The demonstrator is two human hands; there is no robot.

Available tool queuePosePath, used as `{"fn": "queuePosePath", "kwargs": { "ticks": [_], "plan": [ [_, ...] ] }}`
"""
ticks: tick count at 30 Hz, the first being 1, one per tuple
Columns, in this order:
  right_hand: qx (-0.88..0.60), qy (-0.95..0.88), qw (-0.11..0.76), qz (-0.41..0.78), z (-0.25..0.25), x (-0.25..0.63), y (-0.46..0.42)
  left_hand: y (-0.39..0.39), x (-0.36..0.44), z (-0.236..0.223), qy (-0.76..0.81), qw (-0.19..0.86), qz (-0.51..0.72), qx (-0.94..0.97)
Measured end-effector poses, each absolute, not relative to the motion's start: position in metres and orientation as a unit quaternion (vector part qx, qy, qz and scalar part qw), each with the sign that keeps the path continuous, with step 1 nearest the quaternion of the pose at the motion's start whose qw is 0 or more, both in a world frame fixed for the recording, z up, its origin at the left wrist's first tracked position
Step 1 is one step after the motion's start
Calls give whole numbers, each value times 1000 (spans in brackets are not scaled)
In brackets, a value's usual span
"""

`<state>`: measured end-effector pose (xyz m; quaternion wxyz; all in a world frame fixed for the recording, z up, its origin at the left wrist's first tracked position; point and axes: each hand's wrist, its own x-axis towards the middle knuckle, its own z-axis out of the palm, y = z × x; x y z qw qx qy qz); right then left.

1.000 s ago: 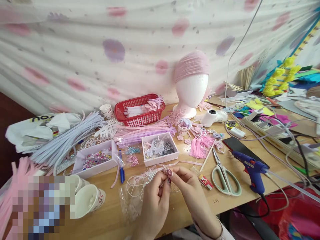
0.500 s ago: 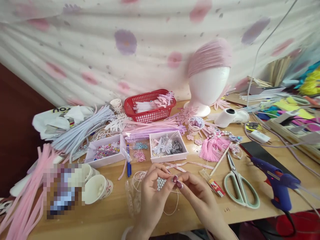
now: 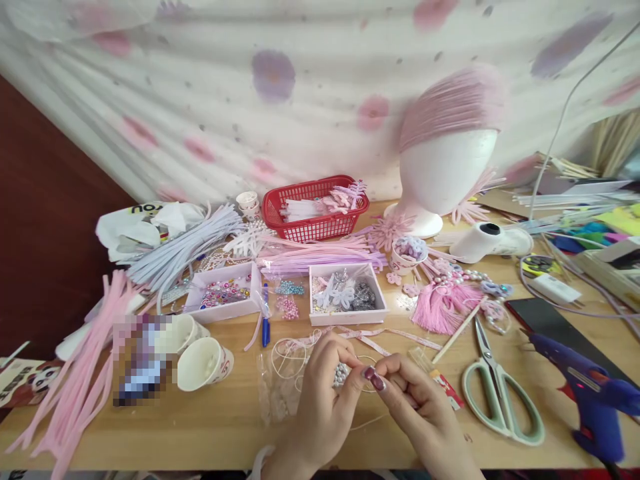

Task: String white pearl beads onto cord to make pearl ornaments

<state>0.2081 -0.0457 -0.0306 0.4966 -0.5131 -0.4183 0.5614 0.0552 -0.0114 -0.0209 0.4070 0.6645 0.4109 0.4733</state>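
Note:
My left hand [image 3: 330,393] and my right hand [image 3: 415,400] meet low over the middle of the table, their thumbs and forefingers pinched tip to tip. Whatever lies between the fingertips is too small and too covered to make out. Behind the left fingers shows a cluster of silvery-white beads [image 3: 341,374], partly hidden. Thin white cord [image 3: 290,350] lies in loops beside the left hand, and a stretch of it runs under both hands. A clear plastic bag [image 3: 273,393] rests to the left of my left wrist.
Green-handled scissors [image 3: 495,393] and a blue glue gun [image 3: 585,387] lie on the right. Paper cups [image 3: 227,363] stand left. Behind are white boxes of beads and trinkets [image 3: 383,319], a red basket [image 3: 273,217], pink tassels [image 3: 440,307] and a foam head [image 3: 445,173].
The view has shifted, so the whole table sits further left-to-right across the picture. Both hands stay pinched together, their fingers slightly altered in pose.

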Motion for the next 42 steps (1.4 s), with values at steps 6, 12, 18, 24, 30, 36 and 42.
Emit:
{"fn": "queuePosePath", "kwargs": {
  "ticks": [6, 12, 18, 24, 30, 36, 42],
  "plan": [
    [-536, -431, 491, 534, -34, 197, -50, -14, 43, -19, 419, 333, 430, 727],
    [-557, -429, 492, 514, -27, 181, -51, -15, 32, -20, 438, 310, 403, 741],
    [-522, -477, 467, 531, -25, 180, -49, -24, 25, -17, 453, 338, 406, 718],
    [-542, -447, 488, 518, -20, 168, -57, -29, 21, -12, 469, 378, 407, 686],
    [-556, -456, 493, 489, -27, 167, -60, -27, 21, -16, 469, 368, 404, 693],
    [-558, -455, 505, 475, -36, 168, -55, -24, 10, -24, 481, 382, 399, 681],
    [-585, -440, 507, 455, -39, 177, -42, -17, -5, -29, 488, 388, 399, 672]
  ]
}}
